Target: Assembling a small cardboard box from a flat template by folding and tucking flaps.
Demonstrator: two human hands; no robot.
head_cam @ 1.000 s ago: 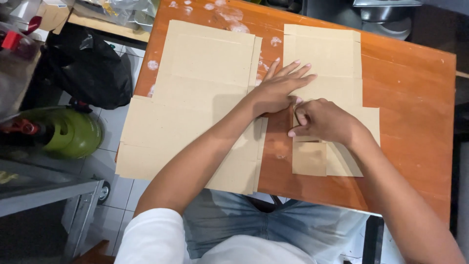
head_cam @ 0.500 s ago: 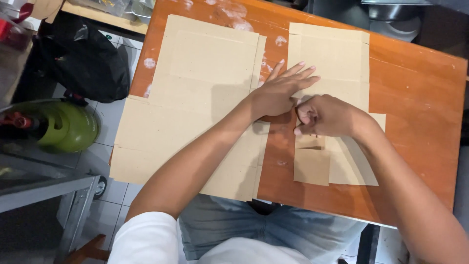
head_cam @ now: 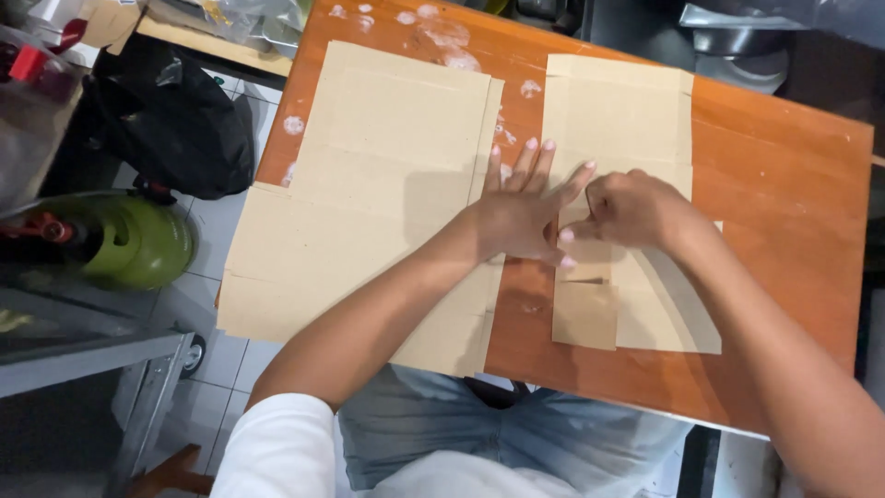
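Two flat brown cardboard sheets lie on an orange wooden table [head_cam: 793,231]. The large left cardboard sheet [head_cam: 387,184] hangs over the table's left and near edges. The narrower right cardboard sheet [head_cam: 618,111] has a cut flap [head_cam: 584,315] near its lower left corner. My left hand [head_cam: 518,217] lies flat with its fingers spread, across the gap between the sheets, its fingertips on the right sheet's left edge. My right hand [head_cam: 638,210] is curled on the right sheet just beside it, fingers pinched at a fold in the card; the grip itself is hidden.
A green gas cylinder [head_cam: 129,242] and a black bag [head_cam: 171,129] stand on the tiled floor to the left of the table. A grey metal shelf [head_cam: 83,360] is at the lower left. White smears mark the table's far edge [head_cam: 433,37].
My left hand has slid a little to the right, closer against my right hand. My right hand stays curled on the same spot of the right sheet.
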